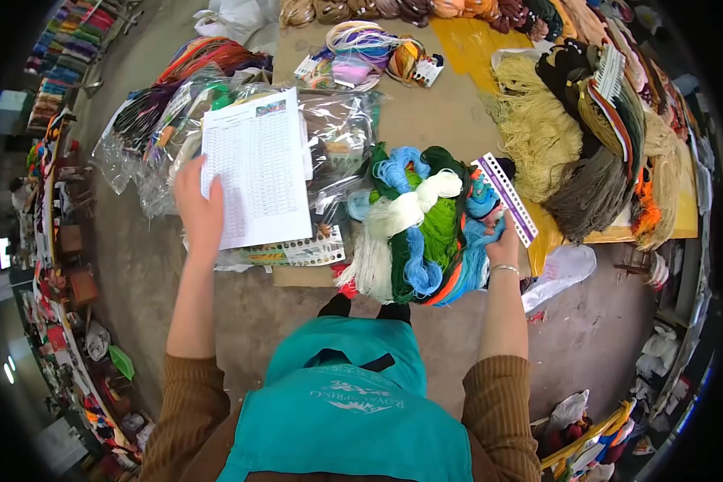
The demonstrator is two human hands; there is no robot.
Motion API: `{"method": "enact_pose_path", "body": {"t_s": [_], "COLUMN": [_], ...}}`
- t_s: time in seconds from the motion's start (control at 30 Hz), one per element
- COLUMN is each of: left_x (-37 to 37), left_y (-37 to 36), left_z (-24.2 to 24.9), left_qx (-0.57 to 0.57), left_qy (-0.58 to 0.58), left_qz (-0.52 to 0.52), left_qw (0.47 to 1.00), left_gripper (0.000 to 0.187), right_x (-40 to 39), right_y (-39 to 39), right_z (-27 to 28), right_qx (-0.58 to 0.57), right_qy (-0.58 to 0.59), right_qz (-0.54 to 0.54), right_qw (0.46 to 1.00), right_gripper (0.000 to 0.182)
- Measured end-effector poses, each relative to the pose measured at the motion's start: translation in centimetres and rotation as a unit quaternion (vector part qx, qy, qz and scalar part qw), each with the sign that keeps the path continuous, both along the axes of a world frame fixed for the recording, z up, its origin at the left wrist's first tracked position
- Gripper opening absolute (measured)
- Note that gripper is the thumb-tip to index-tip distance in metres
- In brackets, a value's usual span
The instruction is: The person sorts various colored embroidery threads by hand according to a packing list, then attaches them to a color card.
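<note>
My left hand point(198, 205) is at the left edge of a printed sheet point(257, 173), its thumb over the paper and its fingers along the edge. The sheet is covered in rows of a table and lies over clear plastic bags point(341, 120). My right hand point(502, 245) is closed around blue thread and a white and purple punched thread card point(508, 197). Beside it, at the table's front edge, lies a bundle of thread skeins point(438, 229) in green, white, blue and orange. Part of the right fingers is hidden by the thread.
Cream yarn point(530, 120) and dark grey yarn point(590, 193) are heaped on the right of the table point(410, 112). Small bundles of coloured thread point(357, 48) lie at the back. Red and orange skeins point(209, 60) are at the back left. Crowded shelves line both sides.
</note>
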State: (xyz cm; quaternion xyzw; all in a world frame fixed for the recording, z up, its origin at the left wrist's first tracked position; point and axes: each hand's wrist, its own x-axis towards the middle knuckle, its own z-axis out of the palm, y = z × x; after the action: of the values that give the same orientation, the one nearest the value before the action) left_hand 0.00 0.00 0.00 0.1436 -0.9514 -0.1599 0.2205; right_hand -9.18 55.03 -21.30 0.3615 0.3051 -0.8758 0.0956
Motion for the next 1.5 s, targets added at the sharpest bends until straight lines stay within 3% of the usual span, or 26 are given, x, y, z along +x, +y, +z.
{"method": "enact_pose_path", "body": {"t_s": [0.07, 0.1, 0.13, 0.17, 0.23, 0.3, 0.33, 0.4, 0.57, 0.63, 0.67, 0.73, 0.83, 0.87, 1.0, 1.07, 1.13, 1.2, 1.27, 1.37, 1.4, 1.47, 1.5], "left_x": [2.0, -1.5, -1.7, -1.3, -2.2, -3.9, -4.5, -5.9, -6.7, -6.6, -5.8, -4.2, -1.2, 0.3, 2.5, 2.2, 1.6, 0.9, 0.3, -0.9, -1.5, -2.2, -2.8], "left_y": [4.0, 11.0, 13.8, 16.9, 21.6, 25.3, 26.4, 28.0, 28.1, 27.2, 27.0, 27.0, 27.7, 27.2, 27.4, 27.5, 27.7, 27.1, 26.3, 25.2, 24.9, 24.8, 24.8], "left_z": [2.2, -0.5, -0.8, -1.6, -4.3, -7.2, -8.6, -9.6, -12.7, -13.7, -14.0, -12.0, -8.6, -9.2, -9.9, -10.6, -11.6, -12.6, -13.4, -15.6, -16.3, -16.5, -16.6], "left_qx": [0.034, 0.083, 0.134, 0.221, 0.233, 0.213, 0.184, 0.162, 0.12, 0.256, 0.334, 0.584, 0.686, 0.671, 0.74, 0.769, 0.793, 0.813, 0.834, 0.854, 0.849, 0.835, 0.837], "left_qy": [0.015, 0.032, 0.012, -0.047, -0.097, -0.11, -0.134, -0.147, -0.193, -0.105, -0.079, -0.037, 0.075, 0.045, 0.065, 0.067, 0.086, 0.08, 0.064, 0.062, 0.042, -0.001, 0.0], "left_qz": [-0.106, -0.159, -0.213, -0.199, -0.253, -0.243, -0.21, -0.162, -0.125, -0.11, -0.049, 0.065, 0.094, 0.11, 0.113, 0.117, 0.127, 0.13, 0.159, 0.165, 0.153, 0.151, 0.148], "left_qw": [0.994, 0.983, 0.968, 0.954, 0.934, 0.94, 0.951, 0.962, 0.966, 0.955, 0.938, 0.808, 0.717, 0.732, 0.66, 0.625, 0.589, 0.562, 0.525, 0.49, 0.503, 0.529, 0.526], "left_gripper": [0.032, 0.028, 0.026, 0.029, 0.039, 0.053, 0.069, 0.072, 0.058, 0.048, 0.043, 0.039, 0.034, 0.036, 0.037, 0.038, 0.037, 0.038, 0.039, 0.04, 0.04, 0.039, 0.039], "right_x": [2.3, -1.3, -0.2, 1.5, 4.5, 5.8, 6.4, 6.8, 5.3, 4.8, 4.4, 4.0, 3.0, 2.4, -1.5, -3.1, -3.5, -3.4, -3.5, -4.3, -4.6, -5.1, -4.8], "right_y": [-2.6, 1.9, 2.1, 2.9, 3.6, 2.7, 2.0, 1.2, -1.3, -2.1, -2.6, -2.9, -4.3, -5.2, -11.8, -16.7, -20.2, -21.4, -22.1, -20.7, -19.9, -17.7, -16.5], "right_z": [1.5, 1.5, 1.4, 1.2, 2.7, 7.0, 9.2, 12.0, 15.2, 16.1, 16.6, 18.1, 20.1, 20.3, 15.6, 10.8, 7.6, 8.0, 8.4, 7.3, 6.7, 6.8, 8.9], "right_qx": [0.039, 0.103, 0.144, 0.174, 0.126, 0.036, 0.001, -0.049, -0.196, -0.184, -0.169, -0.17, -0.131, -0.093, 0.077, 0.338, 0.603, 0.628, 0.671, 0.682, 0.663, 0.384, 0.285], "right_qy": [-0.037, -0.018, -0.02, -0.046, -0.007, 0.036, 0.056, 0.084, 0.149, 0.147, 0.148, 0.131, 0.128, 0.129, 0.181, 0.225, 0.42, 0.378, 0.303, 0.266, 0.308, 0.232, 0.125], "right_qz": [0.014, 0.001, -0.009, 0.019, 0.03, 0.059, 0.073, 0.093, 0.138, 0.157, 0.171, 0.206, 0.245, 0.262, 0.345, 0.425, 0.314, 0.381, 0.516, 0.48, 0.421, 0.41, 0.401], "right_qw": [0.998, 0.995, 0.989, 0.983, 0.992, 0.997, 0.996, 0.991, 0.959, 0.959, 0.96, 0.955, 0.952, 0.952, 0.918, 0.809, 0.601, 0.564, 0.437, 0.482, 0.536, 0.794, 0.862], "right_gripper": [0.009, 0.012, 0.016, 0.028, 0.034, 0.037, 0.038, 0.041, 0.059, 0.061, 0.062, 0.059, 0.054, 0.054, 0.038, 0.044, 0.054, 0.051, 0.043, 0.038, 0.04, 0.04, 0.037]}}
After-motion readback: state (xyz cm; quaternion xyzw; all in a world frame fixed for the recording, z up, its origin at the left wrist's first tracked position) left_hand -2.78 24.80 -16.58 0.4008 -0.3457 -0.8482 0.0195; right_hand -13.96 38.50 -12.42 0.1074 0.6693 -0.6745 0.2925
